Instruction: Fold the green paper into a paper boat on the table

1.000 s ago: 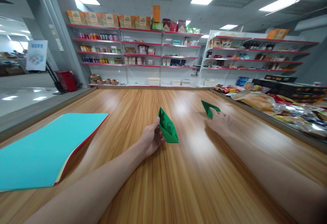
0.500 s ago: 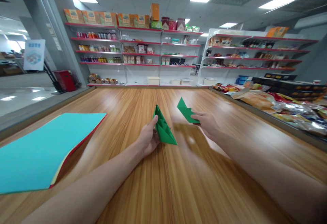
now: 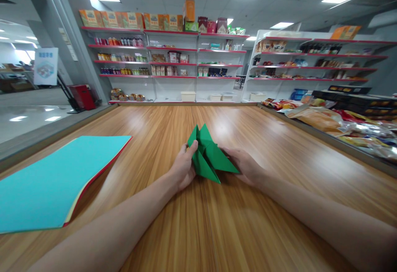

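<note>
My left hand (image 3: 182,168) grips one green folded paper piece (image 3: 204,168), thumb on its near face and fingers behind. Beside it, a second green folded paper piece (image 3: 221,158) is held by my right hand (image 3: 245,166), whose fingers are partly hidden behind the paper. The two pieces stand close together with pointed corners up and toward me. Whether they touch or are tucked into each other I cannot tell. Both are held just over the wooden table (image 3: 173,230).
A stack of coloured paper sheets (image 3: 58,181), turquoise on top, lies at the left. Along the right edge are snack packets (image 3: 322,121) and black boxes (image 3: 366,104). Stocked shelves (image 3: 173,63) stand beyond the table.
My right hand has moved left and slightly down, bringing its green paper piece up against or close beside the left one. The left hand stays nearly in place.
</note>
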The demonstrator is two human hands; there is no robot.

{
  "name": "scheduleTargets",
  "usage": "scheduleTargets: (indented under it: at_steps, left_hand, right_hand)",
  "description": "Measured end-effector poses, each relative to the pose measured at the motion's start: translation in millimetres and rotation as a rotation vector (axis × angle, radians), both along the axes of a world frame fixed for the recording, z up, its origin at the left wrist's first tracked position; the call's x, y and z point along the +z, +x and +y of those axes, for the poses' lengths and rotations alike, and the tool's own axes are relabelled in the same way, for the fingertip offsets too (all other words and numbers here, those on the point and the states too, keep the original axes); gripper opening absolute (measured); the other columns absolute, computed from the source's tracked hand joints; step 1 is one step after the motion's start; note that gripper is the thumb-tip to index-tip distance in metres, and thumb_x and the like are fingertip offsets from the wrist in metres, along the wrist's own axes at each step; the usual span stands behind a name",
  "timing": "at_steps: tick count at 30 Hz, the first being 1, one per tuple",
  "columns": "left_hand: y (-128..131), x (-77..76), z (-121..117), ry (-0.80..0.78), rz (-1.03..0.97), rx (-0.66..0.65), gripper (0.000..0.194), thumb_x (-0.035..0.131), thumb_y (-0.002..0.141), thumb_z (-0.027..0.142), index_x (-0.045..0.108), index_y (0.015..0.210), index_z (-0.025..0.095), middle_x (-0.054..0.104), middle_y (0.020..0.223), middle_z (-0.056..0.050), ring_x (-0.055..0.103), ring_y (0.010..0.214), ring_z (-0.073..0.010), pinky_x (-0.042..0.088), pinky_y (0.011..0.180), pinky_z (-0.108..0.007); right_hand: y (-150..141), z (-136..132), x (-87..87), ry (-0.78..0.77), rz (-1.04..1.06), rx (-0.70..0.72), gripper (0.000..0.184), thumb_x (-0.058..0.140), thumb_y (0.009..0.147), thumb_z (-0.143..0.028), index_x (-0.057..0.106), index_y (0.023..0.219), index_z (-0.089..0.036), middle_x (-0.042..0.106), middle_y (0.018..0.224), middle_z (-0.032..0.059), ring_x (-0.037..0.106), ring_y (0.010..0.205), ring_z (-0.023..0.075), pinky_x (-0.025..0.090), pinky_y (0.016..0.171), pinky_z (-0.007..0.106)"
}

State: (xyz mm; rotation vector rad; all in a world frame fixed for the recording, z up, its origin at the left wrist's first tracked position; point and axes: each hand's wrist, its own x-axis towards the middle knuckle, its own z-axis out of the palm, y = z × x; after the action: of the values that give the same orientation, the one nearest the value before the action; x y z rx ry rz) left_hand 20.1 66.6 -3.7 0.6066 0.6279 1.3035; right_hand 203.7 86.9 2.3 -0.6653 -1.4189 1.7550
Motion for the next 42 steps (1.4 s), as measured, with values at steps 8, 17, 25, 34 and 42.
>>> scheduleTargets:
  at_steps: [8, 17, 25, 34, 42]
  left_hand:
    - [3, 3.6, -2, 0.01, 0.034, 0.038, 0.021, 0.058, 0.088, 0.03, 0.052, 0.103, 0.018, 0.066, 0.099, -0.01, 0.067, 0.086, -0.0238, 0.057, 0.076, -0.043]
    - [3, 1.4, -1, 0.03, 0.036, 0.034, 0.024, 0.061, 0.087, 0.031, 0.05, 0.104, 0.019, 0.064, 0.101, -0.009, 0.066, 0.085, -0.022, 0.057, 0.075, -0.044]
    - [4, -2.2, -2, 0.082, 0.076, 0.069, 0.035, 0.066, 0.084, 0.029, 0.044, 0.11, 0.021, 0.065, 0.104, -0.01, 0.067, 0.087, -0.0226, 0.057, 0.076, -0.042]
    - [5, -4.6, -4, 0.171, 0.102, 0.068, 0.038, 0.066, 0.083, 0.02, 0.043, 0.113, 0.022, 0.067, 0.097, -0.007, 0.067, 0.082, -0.0189, 0.055, 0.081, -0.038]
    - [6, -1.4, -8, 0.184, 0.085, 0.007, 0.037, 0.053, 0.091, 0.02, 0.039, 0.126, 0.022, 0.068, 0.096, -0.008, 0.068, 0.075, -0.0193, 0.056, 0.073, -0.038]
  right_hand:
    - [2, 2, -2.4, -0.004, 0.01, -0.099, 0.024, 0.062, 0.082, -0.033, 0.07, 0.091, -0.012, 0.066, 0.075, 0.0066, 0.055, 0.063, 0.0146, 0.043, 0.058, 0.026]
    - [0, -1, -4.0, 0.013, -0.009, -0.084, 0.03, 0.066, 0.079, -0.037, 0.072, 0.099, -0.014, 0.07, 0.088, 0.0086, 0.063, 0.074, 0.0182, 0.048, 0.071, 0.032]
    - [-1, -3, -3.8, -0.034, -0.002, -0.107, 0.034, 0.072, 0.075, -0.036, 0.071, 0.104, -0.018, 0.072, 0.095, 0.0076, 0.067, 0.08, 0.0192, 0.051, 0.079, 0.034]
    - [-2, -2, -8.2, 0.022, -0.026, -0.133, 0.034, 0.075, 0.074, -0.031, 0.07, 0.106, -0.02, 0.072, 0.097, 0.0057, 0.067, 0.079, 0.0181, 0.054, 0.074, 0.031]
    - [3, 3, -12.9, 0.035, -0.049, -0.172, 0.034, 0.074, 0.075, -0.035, 0.07, 0.105, -0.019, 0.071, 0.098, 0.0069, 0.068, 0.08, 0.0195, 0.055, 0.071, 0.029]
